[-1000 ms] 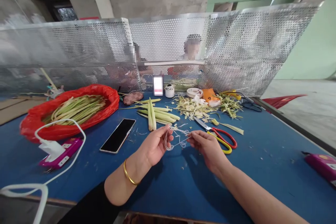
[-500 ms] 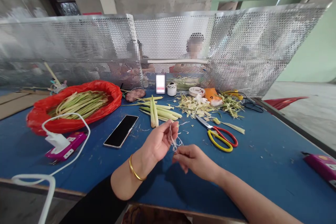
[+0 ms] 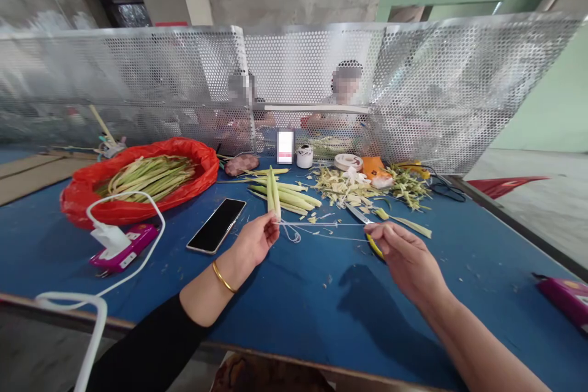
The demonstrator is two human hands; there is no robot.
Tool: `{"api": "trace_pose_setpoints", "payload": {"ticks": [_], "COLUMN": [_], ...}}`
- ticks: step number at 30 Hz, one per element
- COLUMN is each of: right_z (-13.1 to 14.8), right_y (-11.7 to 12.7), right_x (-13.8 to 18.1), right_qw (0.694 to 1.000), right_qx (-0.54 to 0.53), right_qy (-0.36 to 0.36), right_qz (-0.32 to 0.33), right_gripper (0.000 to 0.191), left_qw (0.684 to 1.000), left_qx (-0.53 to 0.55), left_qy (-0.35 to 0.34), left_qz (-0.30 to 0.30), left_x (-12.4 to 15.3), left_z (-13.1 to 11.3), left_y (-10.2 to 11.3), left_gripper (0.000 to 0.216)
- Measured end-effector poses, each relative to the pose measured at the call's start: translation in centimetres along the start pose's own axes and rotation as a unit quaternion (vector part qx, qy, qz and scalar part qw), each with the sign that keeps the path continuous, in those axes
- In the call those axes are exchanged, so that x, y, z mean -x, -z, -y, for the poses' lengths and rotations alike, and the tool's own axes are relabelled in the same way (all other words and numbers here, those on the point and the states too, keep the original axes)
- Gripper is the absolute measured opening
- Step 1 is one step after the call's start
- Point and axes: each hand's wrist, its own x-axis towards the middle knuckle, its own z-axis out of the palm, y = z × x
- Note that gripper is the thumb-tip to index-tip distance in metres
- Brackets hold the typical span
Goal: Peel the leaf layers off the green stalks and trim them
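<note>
A thin white string (image 3: 321, 225) stretches nearly level above the blue table, with a small loop hanging near its left end. My left hand (image 3: 258, 237), a gold bangle on its wrist, pinches the string at the looped end. My right hand (image 3: 407, 251) pinches the other end and hides much of the scissors (image 3: 375, 247), whose blade and part of a yellow handle show. Just beyond my left fingers stand pale green pointed stalks (image 3: 272, 193), leaning together. More peeled stalks (image 3: 296, 199) lie behind them.
A red plastic-lined basket (image 3: 209, 165) of long green stems is at left. Nearer are a black phone (image 3: 217, 225) and a purple power strip (image 3: 131, 248) with a white cable. Pale shavings (image 3: 340, 187) lie behind the scissors. A perforated metal screen (image 3: 303, 61) spans the back, people behind it.
My hands have moved apart, the left to the left and the right to the right and up. The bunched string is now drawn out between them. My right hand now covers the scissors' handles.
</note>
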Motion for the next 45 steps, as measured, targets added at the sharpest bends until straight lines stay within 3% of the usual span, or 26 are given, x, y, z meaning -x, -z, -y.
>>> {"api": "trace_pose_setpoints", "payload": {"ticks": [6,13,17,20,24,27,33,40,45], "right_z": [0.3,1.5,1.9,2.0,2.2,2.3,1.5,-0.5,-1.1], "right_y": [0.2,0.1,-0.5,-1.1,-1.8,-1.9,-1.2,-1.5,-1.9], "right_x": [-0.3,-0.4,-0.8,-1.0,-0.8,-0.7,-0.8,-0.5,-0.4], "right_qw": [0.992,0.993,0.991,0.988,0.988,0.987,0.991,0.987,0.974], "right_qx": [-0.127,-0.108,-0.114,-0.126,-0.126,-0.125,-0.106,0.152,0.225], "right_qy": [-0.024,-0.036,-0.061,-0.07,-0.071,-0.073,-0.069,-0.052,-0.007], "right_qz": [-0.011,0.004,0.039,0.056,0.063,0.067,0.03,-0.022,-0.002], "right_gripper": [0.017,0.019,0.019,0.02,0.022,0.022,0.025,0.029,0.021], "left_qw": [0.994,0.962,0.888,0.844,0.821,0.826,0.896,0.914,0.917], "left_qx": [-0.104,-0.223,-0.35,-0.408,-0.419,-0.405,-0.296,-0.273,-0.283], "left_qy": [-0.027,-0.157,-0.28,-0.287,-0.296,-0.283,-0.141,-0.086,-0.077], "left_qz": [-0.008,-0.015,0.102,0.197,0.249,0.27,0.301,0.288,0.272], "left_x": [-0.2,0.2,1.6,2.6,2.9,2.7,3.4,4.4,4.4], "left_z": [0.0,-0.5,0.4,1.9,4.5,5.8,5.6,5.1,5.3], "left_y": [0.9,0.7,-1.9,-4.6,-7.4,-8.3,-7.7,-6.9,-6.8], "left_gripper": [0.01,0.011,0.006,0.013,0.023,0.01,0.009,0.018,0.015]}}
